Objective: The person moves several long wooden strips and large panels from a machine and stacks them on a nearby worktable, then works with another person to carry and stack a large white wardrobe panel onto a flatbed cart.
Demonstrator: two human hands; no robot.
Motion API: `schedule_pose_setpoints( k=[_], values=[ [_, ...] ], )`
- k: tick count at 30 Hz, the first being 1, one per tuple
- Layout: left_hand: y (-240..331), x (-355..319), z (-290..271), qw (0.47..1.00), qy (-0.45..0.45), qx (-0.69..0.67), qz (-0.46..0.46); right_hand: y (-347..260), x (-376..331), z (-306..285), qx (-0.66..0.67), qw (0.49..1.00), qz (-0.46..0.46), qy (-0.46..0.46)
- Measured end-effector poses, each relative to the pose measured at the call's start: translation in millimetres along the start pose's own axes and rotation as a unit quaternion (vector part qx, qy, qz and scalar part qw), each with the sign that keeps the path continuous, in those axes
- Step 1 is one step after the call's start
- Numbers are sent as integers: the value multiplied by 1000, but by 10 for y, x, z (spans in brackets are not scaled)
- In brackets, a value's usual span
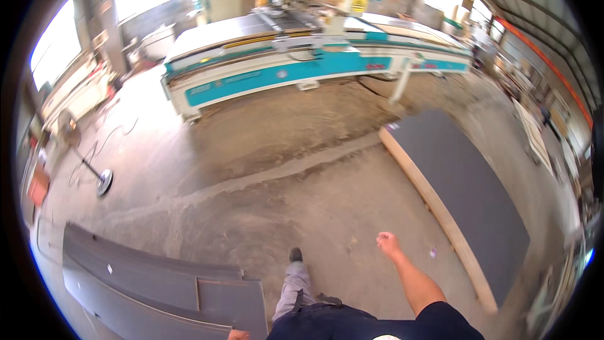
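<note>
Right hand (387, 241) hung free, fingers curled into a loose fist, gripping nothing; nearest thing was the dark grey board stack (469, 195) with pale wood edge, flat on the concrete floor (283, 170) just to its right. Left hand (238, 335) was cut off at the bottom edge beside dark panels (157, 283), fingers impossible to tell.
</note>
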State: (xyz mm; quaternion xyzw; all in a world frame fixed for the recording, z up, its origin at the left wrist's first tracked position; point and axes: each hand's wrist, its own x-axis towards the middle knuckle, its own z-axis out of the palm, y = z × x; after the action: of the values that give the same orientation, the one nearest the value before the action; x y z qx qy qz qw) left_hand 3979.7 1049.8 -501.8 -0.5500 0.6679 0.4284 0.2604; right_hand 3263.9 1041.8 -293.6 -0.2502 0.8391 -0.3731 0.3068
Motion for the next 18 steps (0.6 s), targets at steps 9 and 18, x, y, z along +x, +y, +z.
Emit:
schedule_pose_setpoints(
  k=[9,18],
  values=[
    [2814,1470,-3568,908,139,-394,-25,-987,1486,1189,-207,940,-22,-269],
    [3829,2606,-7364,915,290,-219,176,-1152,2821,1714,-388,835,56,-386]
  ],
)
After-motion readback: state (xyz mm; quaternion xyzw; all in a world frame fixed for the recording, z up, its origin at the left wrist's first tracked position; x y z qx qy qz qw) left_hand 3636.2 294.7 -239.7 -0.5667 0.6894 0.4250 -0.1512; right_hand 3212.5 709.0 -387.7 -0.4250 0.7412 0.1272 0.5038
